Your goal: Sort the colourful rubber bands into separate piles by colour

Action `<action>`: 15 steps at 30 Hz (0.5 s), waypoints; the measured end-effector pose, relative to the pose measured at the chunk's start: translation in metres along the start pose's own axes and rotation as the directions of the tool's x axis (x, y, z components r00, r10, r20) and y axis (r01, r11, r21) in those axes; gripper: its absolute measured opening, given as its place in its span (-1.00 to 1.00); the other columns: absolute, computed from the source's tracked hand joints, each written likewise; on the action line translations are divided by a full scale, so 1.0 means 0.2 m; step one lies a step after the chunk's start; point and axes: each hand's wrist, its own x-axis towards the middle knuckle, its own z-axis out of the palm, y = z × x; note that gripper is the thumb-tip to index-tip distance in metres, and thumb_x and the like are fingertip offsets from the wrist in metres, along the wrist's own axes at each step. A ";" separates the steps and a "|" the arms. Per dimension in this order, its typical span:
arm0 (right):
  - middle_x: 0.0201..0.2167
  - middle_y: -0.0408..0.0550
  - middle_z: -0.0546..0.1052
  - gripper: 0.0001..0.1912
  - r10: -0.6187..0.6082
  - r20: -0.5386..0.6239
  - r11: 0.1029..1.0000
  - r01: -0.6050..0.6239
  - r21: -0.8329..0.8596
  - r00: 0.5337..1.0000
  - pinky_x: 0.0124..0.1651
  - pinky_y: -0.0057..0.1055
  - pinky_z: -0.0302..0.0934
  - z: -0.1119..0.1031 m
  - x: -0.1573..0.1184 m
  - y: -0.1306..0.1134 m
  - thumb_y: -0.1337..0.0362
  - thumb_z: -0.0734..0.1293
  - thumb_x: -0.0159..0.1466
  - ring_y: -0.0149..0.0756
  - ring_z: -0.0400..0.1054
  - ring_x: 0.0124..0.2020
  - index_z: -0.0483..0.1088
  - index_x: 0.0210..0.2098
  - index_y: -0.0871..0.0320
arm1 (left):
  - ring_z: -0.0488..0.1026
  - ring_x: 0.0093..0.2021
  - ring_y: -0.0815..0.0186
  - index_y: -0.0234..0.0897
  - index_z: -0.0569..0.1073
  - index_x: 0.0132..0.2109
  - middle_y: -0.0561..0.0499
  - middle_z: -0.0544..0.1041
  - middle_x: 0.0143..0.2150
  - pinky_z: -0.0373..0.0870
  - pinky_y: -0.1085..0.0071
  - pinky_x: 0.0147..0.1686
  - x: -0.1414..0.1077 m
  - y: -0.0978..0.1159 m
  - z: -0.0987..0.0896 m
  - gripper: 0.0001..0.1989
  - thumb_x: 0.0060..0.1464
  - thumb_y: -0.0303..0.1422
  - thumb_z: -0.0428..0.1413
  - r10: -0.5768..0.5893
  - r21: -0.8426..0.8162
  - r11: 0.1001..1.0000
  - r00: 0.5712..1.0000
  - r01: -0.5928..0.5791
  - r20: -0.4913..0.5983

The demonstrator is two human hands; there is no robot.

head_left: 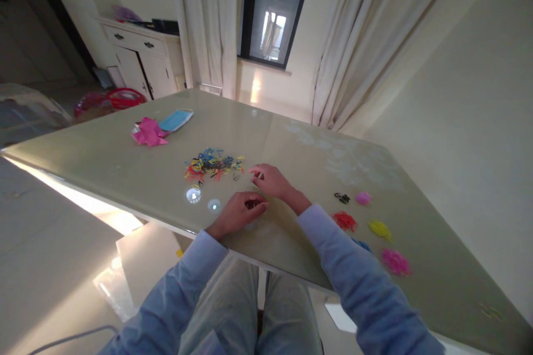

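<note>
A mixed heap of small blue, yellow, red and black bands [212, 163] lies left of centre on the glossy table. Just right of it is my right hand [268, 179], fingers curled and pointing left, close to the heap's edge. Nearer the table's front edge, my left hand [244, 212] rests with fingers curled together; what it holds, if anything, is too small to make out. To the right of my right forearm are sorted piles: black [342, 198], red [345, 221], blue [361, 244], yellow [380, 229], bright pink [396, 262] and lighter pink [363, 198].
A crumpled pink wrapper [150, 132] and a blue face mask [176, 120] lie at the table's [104, 177] back left. Behind stand a white cabinet [141, 55] and curtains [208, 28] beside a window. A red basket [125, 98] is beyond the left edge.
</note>
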 end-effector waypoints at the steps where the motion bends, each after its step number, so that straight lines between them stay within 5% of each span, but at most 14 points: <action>1: -0.23 0.00 0.57 -0.74 -0.041 0.057 0.999 0.043 -0.026 0.998 -0.10 -0.39 0.22 0.02 0.06 -0.01 0.47 0.33 0.20 -0.30 0.39 -0.27 0.54 -0.13 0.22 | 0.38 -0.45 0.36 -0.32 0.60 -0.26 0.00 0.58 -0.40 0.24 0.45 -0.43 0.00 0.00 0.00 -0.69 0.14 -0.20 0.06 -0.007 -0.010 1.000 1.000 0.007 -0.003; 6: -0.29 -0.04 0.53 -0.82 -0.097 0.157 0.993 0.106 -0.049 0.983 -0.14 -0.42 0.19 0.11 0.21 -0.02 0.52 0.36 0.16 -0.29 0.37 -0.26 0.56 -0.30 0.20 | 0.35 -0.47 0.36 -0.32 0.60 -0.28 0.01 0.56 -0.44 0.21 0.45 -0.45 0.01 0.00 0.00 -0.70 0.13 -0.21 0.06 -0.007 -0.014 1.000 1.000 0.007 -0.003; 15: -0.35 -0.11 0.42 -0.79 -0.087 0.174 0.993 0.099 -0.060 0.981 -0.26 -0.48 0.11 0.14 0.22 0.01 0.48 0.25 0.22 -0.34 0.24 -0.34 0.43 -0.49 0.16 | 0.38 -0.46 0.36 -0.30 0.60 -0.28 0.01 0.58 -0.43 0.22 0.45 -0.42 0.02 -0.01 0.01 -0.71 0.13 -0.23 0.05 0.000 0.020 1.000 1.000 0.001 -0.028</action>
